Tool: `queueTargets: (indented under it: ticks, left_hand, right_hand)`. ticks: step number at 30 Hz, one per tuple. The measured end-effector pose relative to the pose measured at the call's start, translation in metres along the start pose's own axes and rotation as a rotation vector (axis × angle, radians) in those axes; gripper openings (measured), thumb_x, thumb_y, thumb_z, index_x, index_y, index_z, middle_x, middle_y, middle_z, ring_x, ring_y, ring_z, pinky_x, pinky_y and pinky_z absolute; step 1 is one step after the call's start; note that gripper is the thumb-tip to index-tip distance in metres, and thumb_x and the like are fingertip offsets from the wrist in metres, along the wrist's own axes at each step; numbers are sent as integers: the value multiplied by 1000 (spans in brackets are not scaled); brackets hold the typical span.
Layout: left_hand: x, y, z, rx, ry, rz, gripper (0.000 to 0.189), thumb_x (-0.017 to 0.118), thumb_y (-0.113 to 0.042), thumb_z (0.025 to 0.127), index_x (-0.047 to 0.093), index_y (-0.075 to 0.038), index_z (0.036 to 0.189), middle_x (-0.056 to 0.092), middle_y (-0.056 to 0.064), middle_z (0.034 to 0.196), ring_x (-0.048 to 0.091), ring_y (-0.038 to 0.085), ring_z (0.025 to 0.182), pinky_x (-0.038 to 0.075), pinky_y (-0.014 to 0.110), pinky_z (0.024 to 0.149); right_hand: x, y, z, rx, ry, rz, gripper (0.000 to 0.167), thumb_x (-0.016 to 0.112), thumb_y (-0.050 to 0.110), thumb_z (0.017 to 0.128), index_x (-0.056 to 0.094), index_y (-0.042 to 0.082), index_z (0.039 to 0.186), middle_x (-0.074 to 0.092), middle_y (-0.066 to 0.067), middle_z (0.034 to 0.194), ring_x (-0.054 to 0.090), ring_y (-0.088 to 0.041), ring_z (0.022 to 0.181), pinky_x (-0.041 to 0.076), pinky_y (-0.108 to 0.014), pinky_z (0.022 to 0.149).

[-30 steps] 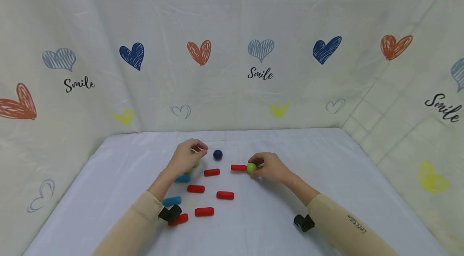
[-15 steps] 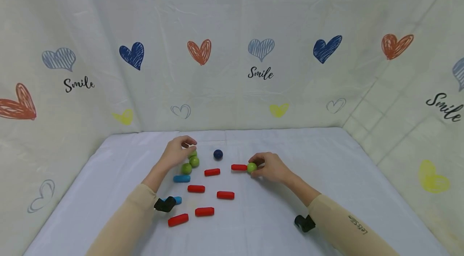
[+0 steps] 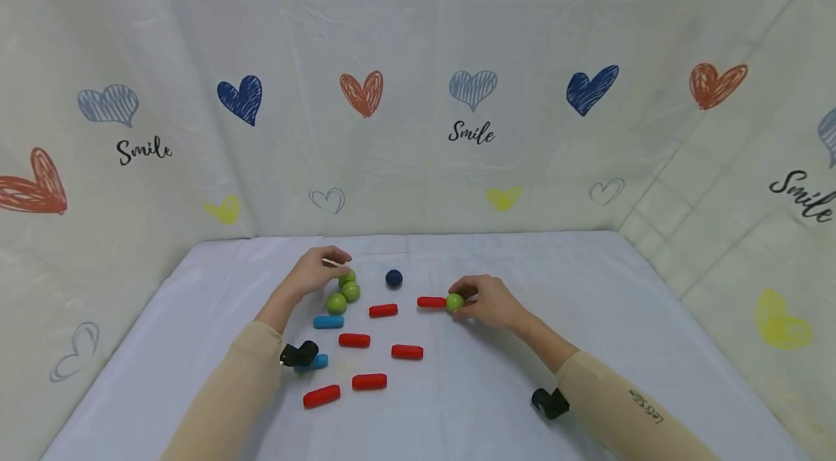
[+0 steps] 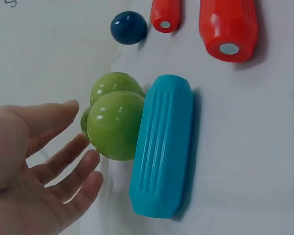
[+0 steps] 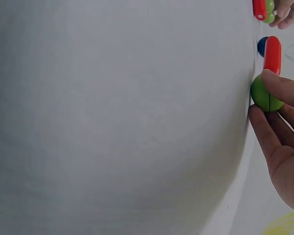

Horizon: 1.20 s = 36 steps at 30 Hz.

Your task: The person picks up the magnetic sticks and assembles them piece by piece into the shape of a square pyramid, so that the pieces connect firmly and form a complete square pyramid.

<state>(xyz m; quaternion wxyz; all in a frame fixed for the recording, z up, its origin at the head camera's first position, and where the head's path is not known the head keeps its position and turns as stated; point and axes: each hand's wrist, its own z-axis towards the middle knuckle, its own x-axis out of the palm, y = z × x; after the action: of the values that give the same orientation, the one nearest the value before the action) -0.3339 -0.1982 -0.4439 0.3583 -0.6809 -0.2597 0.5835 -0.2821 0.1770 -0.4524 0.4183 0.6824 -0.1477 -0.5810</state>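
Fingers (image 5: pixel 265 131) of the right hand (image 3: pixel 488 303) on a partly hidden green ball (image 3: pixel 453 303)

The left grip (image 3: pixel 315 274) has drawn away from the dark blue ball (image 3: pixel 394 279), uncovering three green balls (image 3: pixel 350 292).

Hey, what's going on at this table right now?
A person's right hand pinches a green ball at the end of a red rod. The left hand, loosely curved, is beside three more green balls. A dark blue ball lies between the hands. Five more red rods and two blue rods lie on the white cloth.
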Motion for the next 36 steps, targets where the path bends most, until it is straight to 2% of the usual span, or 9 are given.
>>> queueTargets:
  ticks: [7, 21, 29, 36]
  left_hand:
    - [-3, 2, 2, -35, 47, -2, 35, 69, -24, 100, 66, -8, 131, 63, 14, 130, 57, 33, 118, 49, 50, 98]
    - [-3, 8, 4, -20, 75, 21, 35, 72, -27, 98, 69, -11, 129, 66, 13, 130, 57, 33, 120, 49, 50, 98]
    - [-4, 9, 2, 16, 80, 17, 34, 70, -25, 99, 69, -8, 129, 66, 10, 127, 58, 31, 116, 50, 47, 96]
    - [-6, 8, 0, 8, 56, -10, 39, 70, -28, 99, 67, -9, 133, 62, 10, 131, 61, 29, 110, 53, 44, 93]
  right_hand:
    - [0, -1, 0, 0, 0, 4, 34, 85, 5, 83, 72, 6, 115, 69, 0, 103, 64, -20, 101, 57, -35, 87]
    - [0, -3, 1, -12, 9, 14, 33, 85, 5, 84, 72, 7, 114, 69, 1, 103, 64, -20, 100, 57, -36, 88]
    - [-1, -1, 0, -13, 7, 2, 33, 84, 4, 84, 72, 6, 115, 69, 0, 103, 64, -20, 100, 57, -36, 89]
    - [0, -1, 0, 1, -1, -1, 33, 85, 5, 84, 72, 7, 115, 69, 0, 103, 64, -20, 101, 57, -36, 89]
